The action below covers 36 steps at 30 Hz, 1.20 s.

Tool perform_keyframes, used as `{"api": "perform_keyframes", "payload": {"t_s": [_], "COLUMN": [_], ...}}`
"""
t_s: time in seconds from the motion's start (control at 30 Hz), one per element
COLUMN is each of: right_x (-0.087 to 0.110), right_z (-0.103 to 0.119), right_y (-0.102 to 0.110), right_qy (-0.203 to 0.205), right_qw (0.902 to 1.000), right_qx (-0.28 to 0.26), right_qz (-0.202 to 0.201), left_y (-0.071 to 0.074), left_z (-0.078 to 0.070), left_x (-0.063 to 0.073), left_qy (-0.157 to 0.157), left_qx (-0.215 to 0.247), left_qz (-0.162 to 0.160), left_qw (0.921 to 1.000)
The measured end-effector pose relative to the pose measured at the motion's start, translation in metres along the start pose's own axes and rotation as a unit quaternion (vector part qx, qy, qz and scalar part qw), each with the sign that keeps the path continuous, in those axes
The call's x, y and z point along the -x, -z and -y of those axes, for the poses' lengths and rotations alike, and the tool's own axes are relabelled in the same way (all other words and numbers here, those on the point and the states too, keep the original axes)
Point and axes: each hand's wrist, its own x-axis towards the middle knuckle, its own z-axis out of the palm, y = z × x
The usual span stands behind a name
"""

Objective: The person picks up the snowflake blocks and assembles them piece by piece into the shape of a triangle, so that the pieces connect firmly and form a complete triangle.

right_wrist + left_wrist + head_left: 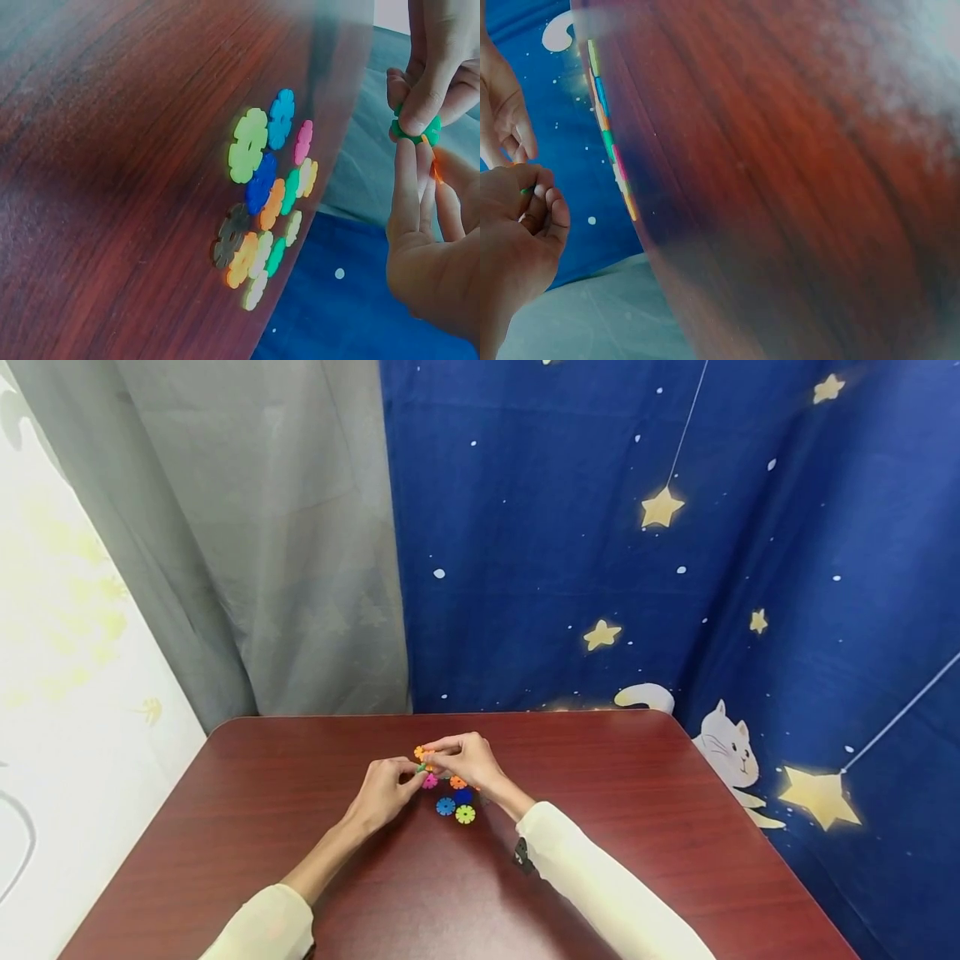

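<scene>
My left hand (384,793) pinches a green notched snowflake disc (409,129) between thumb and fingers. Facing it, my right hand (468,762) pinches a thin orange snowflake disc (438,171), seen edge-on in the right wrist view. The orange disc meets the green one's edge there; whether they are slotted together I cannot tell. Both hands are raised above the table, close together. In the left wrist view the left hand (525,225) covers most of the green disc, and the right hand (506,105) is partly cut off by the frame.
Loose snowflake discs lie flat on the reddish-brown table (225,827): yellow-green (247,146), light blue (281,120), dark blue (261,184), pink (303,142), a dark one (230,236) and several others. A grey curtain (300,568) and a blue starry curtain (525,568) hang behind the table.
</scene>
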Motion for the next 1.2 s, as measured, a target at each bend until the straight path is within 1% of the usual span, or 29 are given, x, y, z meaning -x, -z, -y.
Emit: {"api": "perform_keyframes", "payload": {"t_s": [0.1, 0.23, 0.33, 0.5, 0.63, 0.87, 0.93, 1.0, 1.13, 1.2], "right_x": [0.0009, 0.0002, -0.0017, -0.0021, -0.0026, -0.0043, -0.0051, -0.0057, -0.0059, -0.0058], "right_z": [-0.0002, 0.0018, 0.0037, 0.0025, 0.0005, 0.0015, 0.0020, 0.0023, 0.0024, 0.0020], "right_y": [0.0011, 0.0030, 0.0022, 0.0000, -0.0001, -0.0008, -0.0014, -0.0018, -0.0025, -0.0028], "right_qy": [0.012, 0.020, 0.013, 0.002, -0.004, -0.008, -0.008, -0.007, -0.003, 0.000], "right_qw": [0.9998, 0.9993, 0.9998, 0.9993, 0.9988, 0.9977, 0.9973, 0.9970, 0.9971, 0.9972], "right_qx": [0.014, 0.030, 0.011, -0.033, -0.036, -0.055, -0.062, -0.067, -0.070, -0.070], "right_qz": [0.004, 0.011, 0.004, -0.020, -0.033, -0.038, -0.038, -0.038, -0.032, -0.026], "left_y": [-0.0003, -0.0008, 0.0004, 0.0012, 0.0007, 0.0034, 0.0046, 0.0055, 0.0066, 0.0072], "left_z": [0.0003, 0.0002, 0.0005, 0.0013, -0.0003, -0.0038, -0.0041, -0.0038, -0.0027, -0.0022], "left_x": [0.0000, -0.0021, -0.0041, -0.0025, -0.0016, -0.0032, -0.0038, -0.0045, -0.0055, -0.0060], "left_qy": [0.001, 0.013, 0.027, 0.042, 0.048, 0.066, 0.078, 0.096, 0.130, 0.140], "left_qx": [0.002, 0.003, -0.001, -0.004, 0.001, 0.021, 0.030, 0.040, 0.069, 0.085], "left_qz": [-0.008, -0.033, -0.055, -0.070, -0.071, -0.068, -0.063, -0.059, -0.052, -0.050], "left_qw": [1.0000, 0.9994, 0.9981, 0.9967, 0.9963, 0.9953, 0.9945, 0.9928, 0.9877, 0.9853]}}
